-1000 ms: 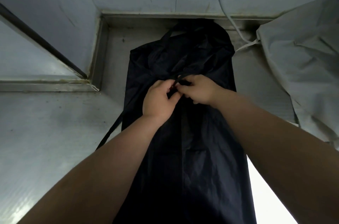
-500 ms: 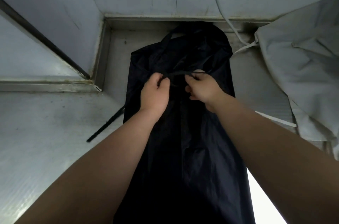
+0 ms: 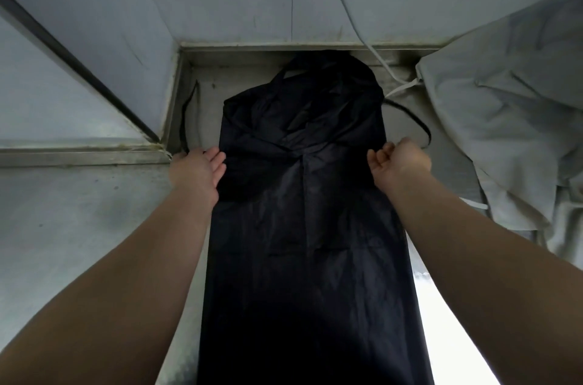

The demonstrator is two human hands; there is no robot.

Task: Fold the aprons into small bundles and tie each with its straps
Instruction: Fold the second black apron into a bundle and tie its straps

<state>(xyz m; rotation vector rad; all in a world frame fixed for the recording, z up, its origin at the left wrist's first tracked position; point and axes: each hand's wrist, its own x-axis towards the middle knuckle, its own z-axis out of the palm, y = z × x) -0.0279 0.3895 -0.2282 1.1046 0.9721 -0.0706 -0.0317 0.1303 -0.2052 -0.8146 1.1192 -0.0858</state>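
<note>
At mid-frame, I see the left hand (image 3: 197,172) with its fingers (image 3: 217,157) straight and together, resting on the left edge of the apron (image 3: 303,227). The left strap (image 3: 186,119) runs up from just behind that hand. The right hand (image 3: 400,160) has its fingers (image 3: 378,160) curled, gripping the right strap (image 3: 413,119) at the opposite edge. The dark apron lies lengthwise down the middle of the metal desk (image 3: 79,227), with a grey cloth (image 3: 504,132) heaped at the right of the frame.

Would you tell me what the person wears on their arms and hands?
Nothing that shows. The left forearm and right forearm are bare, with no sleeves. The left hand and right hand have no gloves, and no rings, watch or bands are visible.
</note>
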